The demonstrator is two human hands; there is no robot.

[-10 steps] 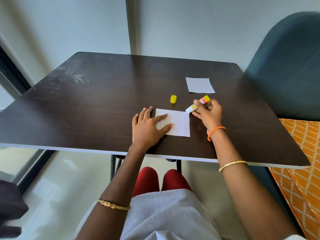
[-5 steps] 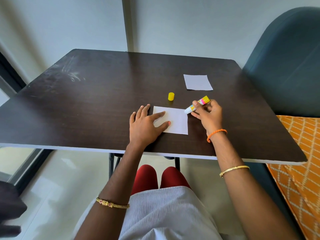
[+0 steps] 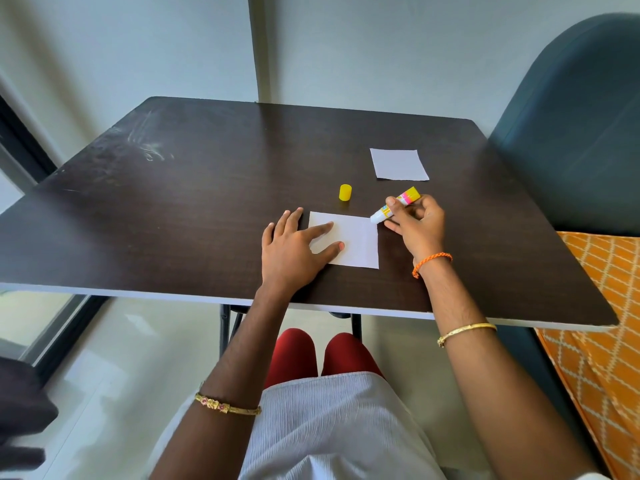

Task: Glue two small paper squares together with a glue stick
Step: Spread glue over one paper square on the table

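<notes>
A white paper square point(image 3: 356, 242) lies on the dark table point(image 3: 173, 220) near its front edge. My left hand point(image 3: 294, 247) rests flat on the square's left part, fingers spread, pinning it down. My right hand point(image 3: 415, 226) grips a yellow and pink glue stick point(image 3: 394, 204), uncapped, its white tip touching the square's top right corner. The second paper square point(image 3: 398, 164) lies farther back on the right, apart from both hands. The yellow cap point(image 3: 345, 193) stands between the two squares, a little to the left.
A dark teal chair back point(image 3: 571, 133) rises at the table's right side, with an orange patterned cushion point(image 3: 602, 306) below it. A grey wall stands behind the table. My knees sit under the front edge.
The glue stick's tip stays at the near square's top right corner, with only a slight shift. My left hand keeps pinning the paper. The camera view has moved a little.
</notes>
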